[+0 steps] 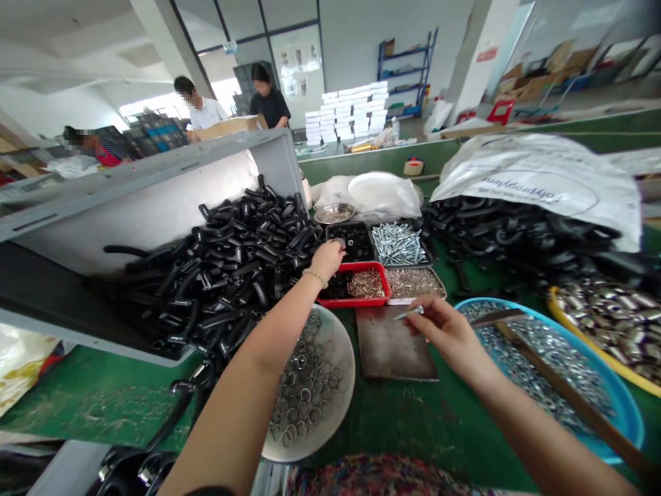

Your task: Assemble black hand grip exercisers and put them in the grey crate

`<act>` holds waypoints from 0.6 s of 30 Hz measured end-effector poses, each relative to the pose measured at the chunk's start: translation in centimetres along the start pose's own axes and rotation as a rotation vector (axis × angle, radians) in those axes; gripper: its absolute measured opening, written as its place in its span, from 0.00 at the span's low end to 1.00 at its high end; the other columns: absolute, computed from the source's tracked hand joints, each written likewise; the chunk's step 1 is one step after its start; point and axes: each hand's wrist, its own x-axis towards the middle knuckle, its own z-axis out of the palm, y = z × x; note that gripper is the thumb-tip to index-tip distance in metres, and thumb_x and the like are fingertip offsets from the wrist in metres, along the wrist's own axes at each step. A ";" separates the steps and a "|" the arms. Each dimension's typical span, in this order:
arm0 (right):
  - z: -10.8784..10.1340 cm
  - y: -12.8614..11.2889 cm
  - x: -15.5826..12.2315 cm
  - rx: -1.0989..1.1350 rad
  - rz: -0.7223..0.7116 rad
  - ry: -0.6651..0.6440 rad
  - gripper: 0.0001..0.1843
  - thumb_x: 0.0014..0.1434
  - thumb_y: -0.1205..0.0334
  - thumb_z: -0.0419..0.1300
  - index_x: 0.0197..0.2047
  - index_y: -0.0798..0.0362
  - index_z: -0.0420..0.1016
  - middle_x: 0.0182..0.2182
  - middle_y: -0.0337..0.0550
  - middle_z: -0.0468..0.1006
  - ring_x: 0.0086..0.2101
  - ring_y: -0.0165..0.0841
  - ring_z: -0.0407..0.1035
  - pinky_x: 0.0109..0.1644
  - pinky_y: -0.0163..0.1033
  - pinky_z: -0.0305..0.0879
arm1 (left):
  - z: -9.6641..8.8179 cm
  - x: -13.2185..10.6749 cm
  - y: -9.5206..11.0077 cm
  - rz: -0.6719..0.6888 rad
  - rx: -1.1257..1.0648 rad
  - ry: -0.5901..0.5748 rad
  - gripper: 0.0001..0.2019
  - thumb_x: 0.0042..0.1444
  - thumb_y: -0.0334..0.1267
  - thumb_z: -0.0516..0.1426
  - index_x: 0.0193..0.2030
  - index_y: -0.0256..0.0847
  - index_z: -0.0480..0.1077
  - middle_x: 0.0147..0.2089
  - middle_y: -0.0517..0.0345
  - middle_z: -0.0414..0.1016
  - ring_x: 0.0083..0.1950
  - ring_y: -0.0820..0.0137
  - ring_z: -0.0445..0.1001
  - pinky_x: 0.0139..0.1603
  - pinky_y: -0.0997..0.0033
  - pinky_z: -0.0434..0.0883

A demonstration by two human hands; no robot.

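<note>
My left hand [327, 258] reaches forward over the near edge of a black tray [352, 242] of small black parts, fingers curled down at a small round piece; what they grip is hidden. My right hand [438, 325] pinches a silver bolt [409, 313] above a dark metal plate [392, 344]. A red tray [356, 284] with black pieces and coppery rings lies between the hands. A white plate [310, 379] of metal washers sits under my left forearm.
A heap of black plastic handles [227, 269] lies left against a grey metal bin [139, 193]. Trays of bolts [397, 242] and small silver parts [414, 282], a blue basin [568, 372], a yellow basin [614, 324] and a white sack [542, 179] over more handles fill the right. Three people stand far behind.
</note>
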 end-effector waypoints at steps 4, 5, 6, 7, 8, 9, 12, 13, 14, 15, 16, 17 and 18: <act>-0.9 1.7 -2.6 -0.015 0.034 0.051 0.13 0.54 0.50 0.60 0.35 0.52 0.68 0.25 0.39 0.74 0.26 0.31 0.69 0.30 0.35 0.67 | 4.1 6.3 1.6 -0.028 -0.035 0.002 0.11 0.60 0.30 0.51 0.45 0.36 0.71 0.50 0.43 0.71 0.50 0.61 0.71 0.51 0.62 0.67; -1.4 2.3 -3.0 -0.018 0.053 0.072 0.13 0.55 0.50 0.60 0.35 0.52 0.69 0.26 0.40 0.74 0.27 0.31 0.69 0.30 0.35 0.66 | 4.7 6.9 1.6 -0.034 -0.049 0.003 0.11 0.59 0.29 0.50 0.45 0.35 0.71 0.50 0.42 0.71 0.51 0.59 0.70 0.51 0.60 0.67; -2.0 2.9 -3.4 -0.015 0.069 0.091 0.14 0.55 0.50 0.60 0.35 0.52 0.69 0.28 0.41 0.75 0.27 0.31 0.69 0.30 0.35 0.66 | 5.2 7.2 1.5 -0.039 -0.066 0.005 0.11 0.59 0.27 0.50 0.44 0.35 0.71 0.50 0.40 0.70 0.52 0.58 0.69 0.52 0.57 0.67; -2.6 3.4 -3.6 -0.007 0.080 0.111 0.14 0.55 0.50 0.60 0.36 0.52 0.69 0.29 0.42 0.75 0.28 0.32 0.69 0.30 0.35 0.66 | 5.5 7.5 1.3 -0.043 -0.084 0.009 0.11 0.59 0.27 0.49 0.44 0.35 0.71 0.50 0.39 0.70 0.53 0.56 0.69 0.53 0.54 0.66; -3.1 3.8 -3.6 0.001 0.084 0.130 0.14 0.56 0.49 0.60 0.36 0.52 0.69 0.29 0.42 0.75 0.28 0.32 0.69 0.31 0.35 0.67 | 5.7 7.7 1.1 -0.048 -0.105 0.014 0.12 0.58 0.26 0.49 0.44 0.35 0.71 0.50 0.39 0.70 0.55 0.55 0.68 0.55 0.51 0.65; -3.4 4.1 -3.6 0.009 0.082 0.145 0.14 0.56 0.49 0.59 0.36 0.52 0.69 0.29 0.42 0.75 0.28 0.32 0.69 0.32 0.36 0.67 | 5.8 7.8 1.0 -0.053 -0.129 0.019 0.12 0.58 0.25 0.50 0.44 0.35 0.71 0.50 0.39 0.70 0.56 0.55 0.67 0.56 0.50 0.63; -3.8 4.5 -3.0 0.028 0.042 0.173 0.14 0.57 0.50 0.59 0.37 0.52 0.68 0.29 0.42 0.75 0.28 0.32 0.69 0.33 0.36 0.67 | 5.2 8.0 1.1 -0.076 -0.230 0.037 0.12 0.54 0.24 0.54 0.45 0.35 0.71 0.51 0.41 0.70 0.59 0.56 0.65 0.60 0.50 0.60; -3.7 4.4 -2.8 0.030 0.017 0.184 0.13 0.57 0.50 0.59 0.38 0.52 0.68 0.29 0.42 0.75 0.28 0.32 0.69 0.33 0.36 0.67 | 4.9 7.8 1.4 -0.082 -0.277 0.043 0.12 0.54 0.24 0.55 0.46 0.35 0.70 0.52 0.41 0.69 0.58 0.56 0.66 0.61 0.51 0.60; -3.5 4.3 -2.5 0.027 -0.015 0.197 0.13 0.58 0.51 0.59 0.38 0.52 0.68 0.29 0.42 0.75 0.28 0.32 0.70 0.32 0.36 0.67 | 4.6 7.3 1.8 -0.087 -0.332 0.046 0.12 0.55 0.25 0.55 0.46 0.35 0.70 0.52 0.42 0.70 0.57 0.57 0.67 0.60 0.53 0.62; -3.3 4.2 -2.1 0.019 -0.053 0.216 0.12 0.58 0.52 0.59 0.39 0.52 0.68 0.28 0.42 0.75 0.28 0.32 0.70 0.32 0.36 0.67 | 4.3 6.5 2.4 -0.087 -0.389 0.045 0.12 0.56 0.27 0.54 0.48 0.34 0.69 0.51 0.42 0.70 0.55 0.59 0.70 0.59 0.55 0.64; -3.1 4.0 -1.8 0.003 -0.095 0.240 0.12 0.58 0.52 0.59 0.39 0.52 0.68 0.28 0.42 0.75 0.28 0.32 0.70 0.32 0.36 0.67 | 4.2 5.3 3.1 -0.077 -0.433 0.038 0.12 0.59 0.29 0.53 0.49 0.34 0.69 0.50 0.43 0.72 0.53 0.62 0.72 0.57 0.57 0.66; -2.8 3.8 -1.4 -0.018 -0.137 0.269 0.12 0.58 0.53 0.59 0.40 0.52 0.68 0.29 0.42 0.75 0.28 0.32 0.70 0.31 0.36 0.67 | 4.1 3.8 3.8 -0.060 -0.505 0.012 0.12 0.61 0.31 0.51 0.51 0.35 0.68 0.49 0.45 0.73 0.50 0.65 0.74 0.55 0.60 0.69; -2.5 3.6 -0.9 -0.042 -0.176 0.301 0.11 0.59 0.54 0.59 0.41 0.51 0.69 0.29 0.41 0.75 0.28 0.32 0.70 0.31 0.36 0.67 | 4.1 2.0 4.5 -0.045 -0.624 -0.036 0.13 0.62 0.32 0.50 0.52 0.35 0.67 0.48 0.47 0.74 0.48 0.67 0.75 0.52 0.63 0.70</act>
